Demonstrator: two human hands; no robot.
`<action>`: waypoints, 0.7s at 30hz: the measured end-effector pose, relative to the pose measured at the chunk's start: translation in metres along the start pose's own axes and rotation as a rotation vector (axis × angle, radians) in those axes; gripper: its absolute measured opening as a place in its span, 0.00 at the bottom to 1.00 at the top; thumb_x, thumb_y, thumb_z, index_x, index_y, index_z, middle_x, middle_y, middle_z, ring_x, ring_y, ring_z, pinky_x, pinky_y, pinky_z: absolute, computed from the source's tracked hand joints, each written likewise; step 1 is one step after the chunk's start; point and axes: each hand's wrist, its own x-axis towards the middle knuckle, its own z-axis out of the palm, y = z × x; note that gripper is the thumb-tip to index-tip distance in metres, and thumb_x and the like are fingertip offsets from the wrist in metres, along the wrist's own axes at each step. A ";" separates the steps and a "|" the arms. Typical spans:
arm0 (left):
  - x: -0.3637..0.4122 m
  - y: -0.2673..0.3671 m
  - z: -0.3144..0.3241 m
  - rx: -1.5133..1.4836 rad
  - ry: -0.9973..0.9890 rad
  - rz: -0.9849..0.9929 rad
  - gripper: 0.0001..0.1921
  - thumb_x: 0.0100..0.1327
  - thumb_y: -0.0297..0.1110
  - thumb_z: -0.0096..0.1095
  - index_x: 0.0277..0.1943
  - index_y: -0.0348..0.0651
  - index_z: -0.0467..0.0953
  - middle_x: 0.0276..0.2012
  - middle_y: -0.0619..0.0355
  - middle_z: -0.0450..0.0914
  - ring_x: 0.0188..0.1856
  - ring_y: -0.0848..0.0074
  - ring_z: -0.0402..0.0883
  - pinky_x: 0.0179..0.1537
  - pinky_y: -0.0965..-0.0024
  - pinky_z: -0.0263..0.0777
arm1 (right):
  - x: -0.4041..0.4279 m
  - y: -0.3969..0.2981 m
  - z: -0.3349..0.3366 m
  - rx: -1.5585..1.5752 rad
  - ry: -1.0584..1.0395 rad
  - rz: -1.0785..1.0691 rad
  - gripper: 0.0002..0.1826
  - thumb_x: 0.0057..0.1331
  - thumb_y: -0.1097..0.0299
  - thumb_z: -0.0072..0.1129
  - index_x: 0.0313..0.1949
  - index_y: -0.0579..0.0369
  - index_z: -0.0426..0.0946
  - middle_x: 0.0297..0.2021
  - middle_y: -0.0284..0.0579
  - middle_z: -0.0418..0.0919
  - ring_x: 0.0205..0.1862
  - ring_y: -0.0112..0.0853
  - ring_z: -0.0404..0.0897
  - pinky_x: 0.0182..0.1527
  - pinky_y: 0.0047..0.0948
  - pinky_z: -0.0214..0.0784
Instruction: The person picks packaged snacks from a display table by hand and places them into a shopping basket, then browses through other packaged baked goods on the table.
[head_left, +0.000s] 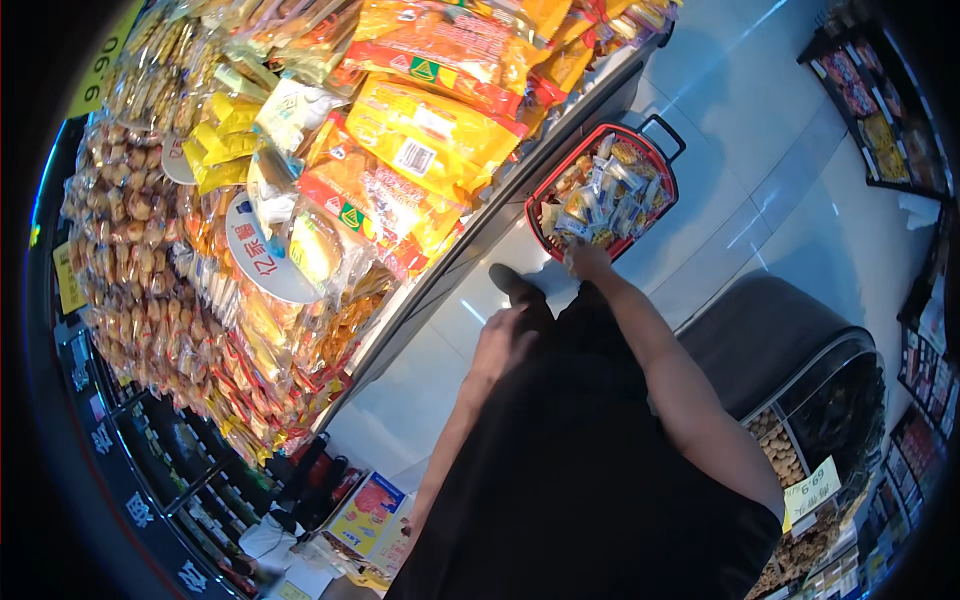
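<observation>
My right hand (586, 261) reaches down to the near end of a red shopping basket (534, 217) with a black handle. Its fingertips are at the rim beside the contents, and whether they grip anything is hidden. Inside the basket lies a heap of small wrapped snack packets (600, 199), many in blue and white wrappers. My left hand (502, 341) hangs in front of my leg, slightly blurred, its fingers loosely apart with nothing visible in them. Left of it stands a display counter heaped with large orange and yellow snack bags (427, 135).
The counter's dark edge (465, 259) runs diagonally beside the basket. Clear bags of small round snacks (127, 217) cover its far side. A dark bin display (765, 337) with dried goods stands at my right. Shelves (874, 105) line the far right. A printed carton (367, 510) sits lower left.
</observation>
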 end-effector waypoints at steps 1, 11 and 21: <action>0.016 0.023 -0.007 0.028 -0.064 0.175 0.35 0.58 0.32 0.80 0.68 0.39 0.74 0.61 0.46 0.81 0.59 0.51 0.82 0.62 0.55 0.76 | -0.002 -0.016 0.000 -0.124 0.023 -0.120 0.14 0.72 0.62 0.57 0.52 0.49 0.86 0.54 0.50 0.87 0.56 0.45 0.87 0.55 0.50 0.81; 0.076 0.040 0.053 -0.145 -0.333 0.529 0.42 0.45 0.25 0.74 0.68 0.48 0.72 0.65 0.50 0.77 0.69 0.54 0.75 0.69 0.47 0.67 | -0.008 -0.092 0.030 -0.187 0.103 -0.615 0.10 0.67 0.60 0.61 0.46 0.37 0.86 0.38 0.46 0.88 0.45 0.45 0.89 0.44 0.51 0.80; 0.060 -0.040 0.069 0.224 -0.103 0.250 0.19 0.55 0.38 0.72 0.52 0.58 0.88 0.52 0.52 0.89 0.57 0.58 0.87 0.57 0.49 0.79 | -0.066 -0.160 0.011 -0.230 0.026 -0.712 0.12 0.67 0.60 0.61 0.49 0.39 0.85 0.41 0.48 0.88 0.46 0.47 0.88 0.45 0.51 0.80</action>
